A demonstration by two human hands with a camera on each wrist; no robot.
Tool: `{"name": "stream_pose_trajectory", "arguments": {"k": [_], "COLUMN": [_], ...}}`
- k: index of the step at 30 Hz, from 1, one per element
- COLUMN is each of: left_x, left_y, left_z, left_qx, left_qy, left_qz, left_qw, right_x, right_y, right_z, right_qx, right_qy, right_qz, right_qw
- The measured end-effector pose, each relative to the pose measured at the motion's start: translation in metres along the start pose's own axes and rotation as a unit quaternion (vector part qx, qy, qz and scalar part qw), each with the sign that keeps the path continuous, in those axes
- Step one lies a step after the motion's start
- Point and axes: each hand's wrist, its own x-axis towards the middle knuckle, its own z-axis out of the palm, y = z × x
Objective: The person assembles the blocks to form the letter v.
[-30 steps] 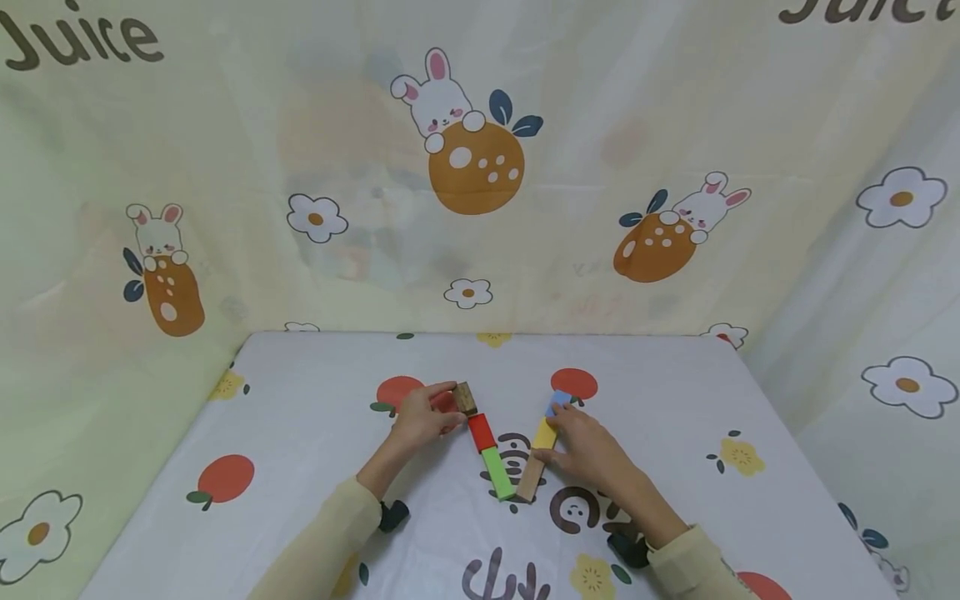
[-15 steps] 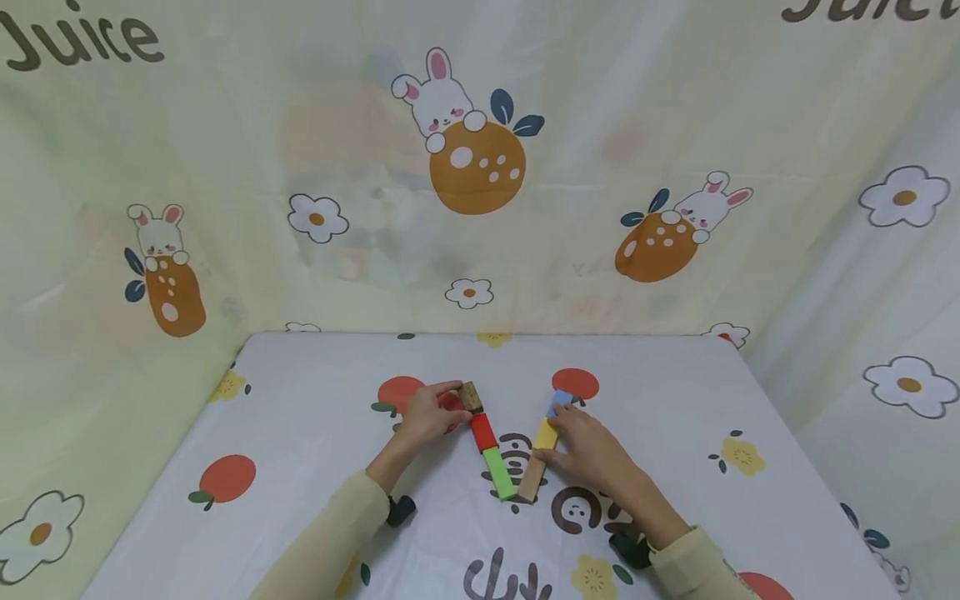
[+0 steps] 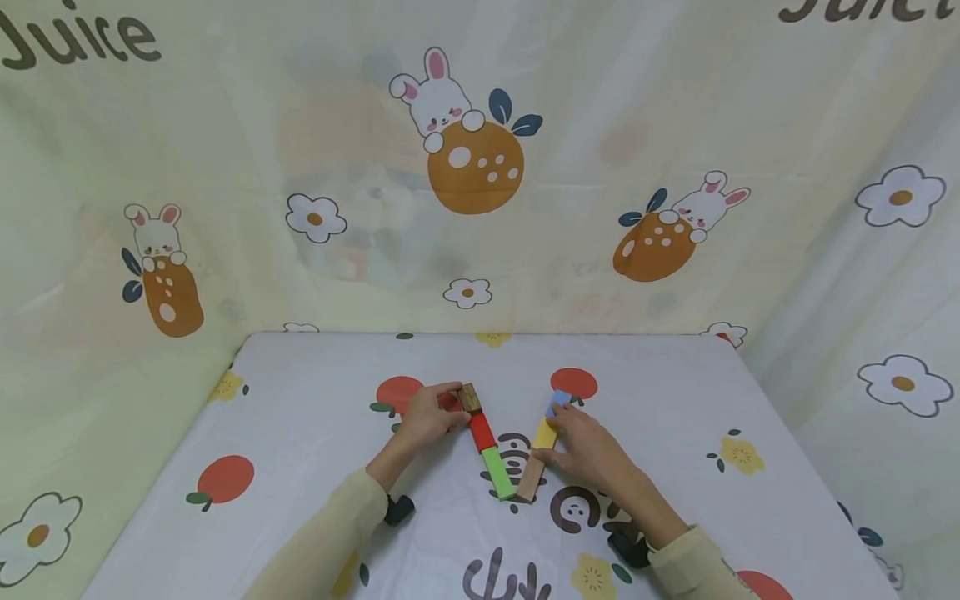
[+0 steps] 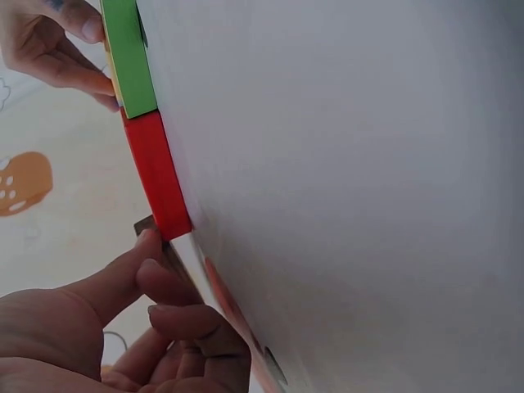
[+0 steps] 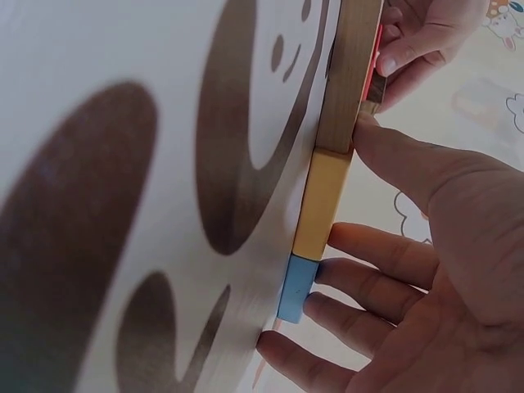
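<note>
In the head view, two rows of small wooden blocks form a V that narrows toward the person. A dark brown block (image 3: pixel 470 398) tops the left row, above a red block (image 3: pixel 482 433) and a green block (image 3: pixel 498 473). My left hand (image 3: pixel 426 417) pinches the dark brown block at the red one's far end. The right row runs from a tan block (image 3: pixel 529 478) through a yellow block (image 3: pixel 544 433) to a blue block (image 3: pixel 557 402). Along it lies my right hand (image 3: pixel 592 446), thumb by the tan block, extended fingers (image 5: pixel 381 250) touching the yellow and blue blocks.
A white cloth (image 3: pixel 315 367) printed with fruit, flowers and lettering covers the table. Behind it hangs a pale curtain (image 3: pixel 360 275) with rabbit prints. Black wrist cameras sit under both wrists, near the cloth.
The left hand has shifted the dark brown block slightly right, bringing it more in line with the red one. The right hand and its row of blocks stay put.
</note>
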Motion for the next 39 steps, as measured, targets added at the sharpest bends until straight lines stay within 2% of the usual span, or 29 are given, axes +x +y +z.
{"name": "stream_pose_trajectory", "arguments": {"k": [11,16,39], "left_x": [0.0040,0.0024,-0.0004], "left_y": [-0.0010,-0.0024,-0.0020], "left_z": [0.0018,0.0028,0.0026], "left_qx": [0.013,0.017,0.018], "left_qy": [-0.004,0.000,-0.002], "left_qz": [0.003,0.010,0.011], "left_qw": [0.9999,0.9998,0.9998], "right_x": [-0.0005,-0.0009,0.0000], "right_y": [0.0000,-0.0001,0.0007], "right_z": [-0.0009,-0.0004,0.0005], "right_qx": [-0.003,-0.005,-0.007], "right_qy": [0.001,0.002,0.005], "right_qz": [0.002,0.002,0.000], "right_qw": [1.0000,1.0000,1.0000]}}
